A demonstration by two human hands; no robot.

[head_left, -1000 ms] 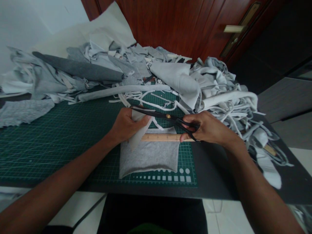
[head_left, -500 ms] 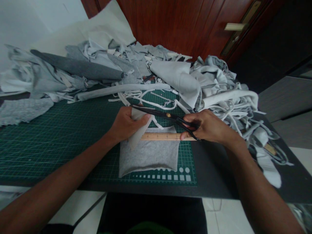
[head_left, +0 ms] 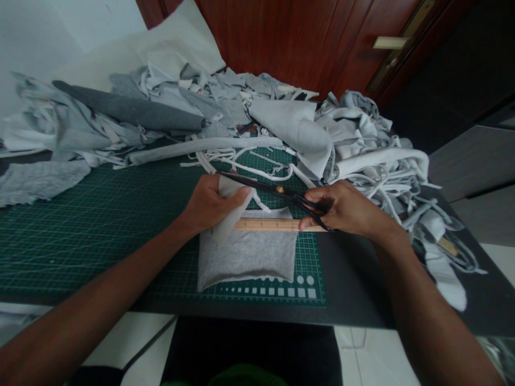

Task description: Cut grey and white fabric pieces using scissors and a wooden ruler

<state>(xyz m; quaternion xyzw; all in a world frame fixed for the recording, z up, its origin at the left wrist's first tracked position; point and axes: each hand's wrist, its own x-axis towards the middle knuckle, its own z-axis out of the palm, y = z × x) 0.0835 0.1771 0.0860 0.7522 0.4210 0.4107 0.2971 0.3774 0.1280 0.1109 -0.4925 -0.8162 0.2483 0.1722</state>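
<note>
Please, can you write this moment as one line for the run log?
left hand: holds grey fabric | right hand: holds black scissors | nearby: wooden ruler, green cutting mat

**Q:** What is seen of the person's body?

**A:** A left forearm [head_left: 112, 273] with a left hand [head_left: 213, 203] and a right forearm [head_left: 426, 300] with a right hand [head_left: 346, 206] are shown.

**Q:** Is anything worn on them?

**A:** Bare skin is shown along both forearms, up to the edge of the frame.

**Q:** Is any clothing shown?

**A:** A dark, nearly black mass [head_left: 249, 343] is seen at the bottom edge, with a green patch [head_left: 249, 375] on it. Whether this is a worn garment or a seat cannot be told.

**Q:** Are markings shown on the patch?

**A:** None can be made out, as it is dim and cut off by the frame.
</note>
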